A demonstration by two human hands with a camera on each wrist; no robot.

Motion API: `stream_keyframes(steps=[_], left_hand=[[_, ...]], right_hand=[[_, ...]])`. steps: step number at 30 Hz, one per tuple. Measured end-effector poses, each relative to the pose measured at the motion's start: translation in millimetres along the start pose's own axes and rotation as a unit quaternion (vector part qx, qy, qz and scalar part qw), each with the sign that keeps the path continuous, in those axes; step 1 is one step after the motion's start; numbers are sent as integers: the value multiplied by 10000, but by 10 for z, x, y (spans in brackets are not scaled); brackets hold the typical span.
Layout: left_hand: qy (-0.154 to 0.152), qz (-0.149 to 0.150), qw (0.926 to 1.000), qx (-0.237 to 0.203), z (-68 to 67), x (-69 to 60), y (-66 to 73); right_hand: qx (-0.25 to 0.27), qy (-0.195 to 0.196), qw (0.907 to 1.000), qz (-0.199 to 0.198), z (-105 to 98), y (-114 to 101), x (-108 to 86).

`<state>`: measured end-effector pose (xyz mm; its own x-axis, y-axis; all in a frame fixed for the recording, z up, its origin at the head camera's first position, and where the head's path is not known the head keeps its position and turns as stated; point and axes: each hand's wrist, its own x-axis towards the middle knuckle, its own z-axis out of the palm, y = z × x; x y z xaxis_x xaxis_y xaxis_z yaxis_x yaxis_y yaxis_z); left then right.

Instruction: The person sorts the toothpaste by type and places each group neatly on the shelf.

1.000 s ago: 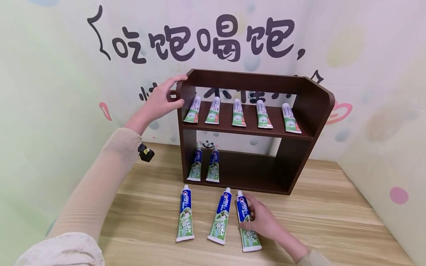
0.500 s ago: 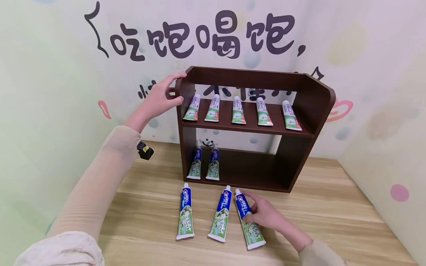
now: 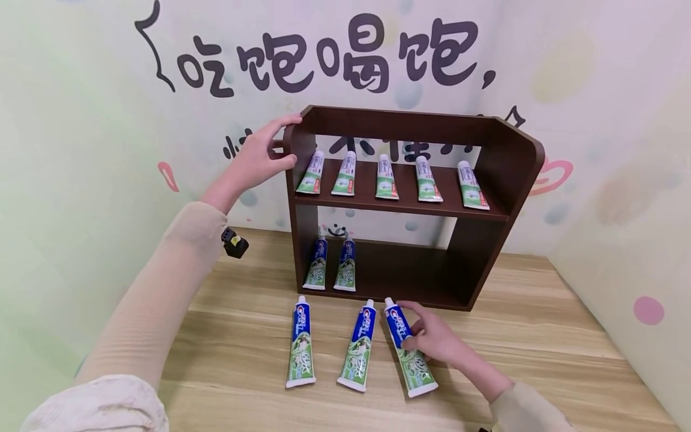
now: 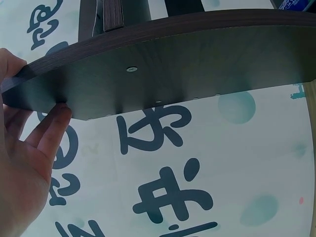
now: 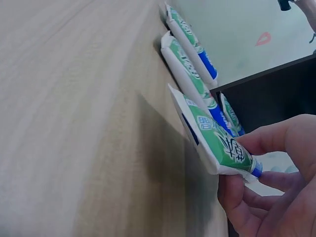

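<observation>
My right hand (image 3: pixel 438 341) pinches a blue-and-green toothpaste tube (image 3: pixel 414 366) between thumb and fingers, in front of the dark brown shelf (image 3: pixel 410 210). In the right wrist view, this held tube (image 5: pixel 217 138) is tilted a little above the table, with a shadow beneath. Two more such tubes lie to its left, a middle tube (image 3: pixel 357 354) and a left tube (image 3: pixel 300 348). My left hand (image 3: pixel 260 155) grips the upper left side panel of the shelf. Seen from the left wrist, the fingers (image 4: pixel 52 131) touch the panel's outer face (image 4: pixel 173 69).
Several white-and-green tubes stand leaning in a row on the upper shelf board (image 3: pixel 367 191). On the lower level, two blue-and-green tubes lean at the left, one being a tube (image 3: pixel 345 267). A small black object (image 3: pixel 235 243) shows beside the left sleeve. A printed wall (image 3: pixel 335 54) stands behind.
The right hand has raised its tube slightly off the table and turned it, the bottom end swinging right. The left hand keeps its hold on the shelf. The view has tilted slightly.
</observation>
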<state>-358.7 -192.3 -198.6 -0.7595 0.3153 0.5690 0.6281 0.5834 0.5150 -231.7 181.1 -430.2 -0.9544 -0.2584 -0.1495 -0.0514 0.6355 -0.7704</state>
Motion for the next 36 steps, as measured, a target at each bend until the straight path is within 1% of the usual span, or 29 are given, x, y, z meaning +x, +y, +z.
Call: stream_keyframes(steps=[5,12,19,24,29,36], left_hand=[[-16,-2,10000,14,-9,7,9],[-55,-40,10000,-20,-12,2,8],[-18,14,10000,35,-19,8,20],[-29,11,10000,32,-17,8,18],[-37,-18,10000,10,-19,0,17],[-65,-29,9999,-104,-14,-5,22]], right_hand=[[77,159,9998,-136,-82,-40,24],[86,282,9995,-150,-179,-114,34],[89,363,9992,-151,-254,-196,66],[109,346,9989,-290,-321,-251,97],[156,336,9983,-450,-380,-273,171],[141,436,9969,-635,-453,-276,269]])
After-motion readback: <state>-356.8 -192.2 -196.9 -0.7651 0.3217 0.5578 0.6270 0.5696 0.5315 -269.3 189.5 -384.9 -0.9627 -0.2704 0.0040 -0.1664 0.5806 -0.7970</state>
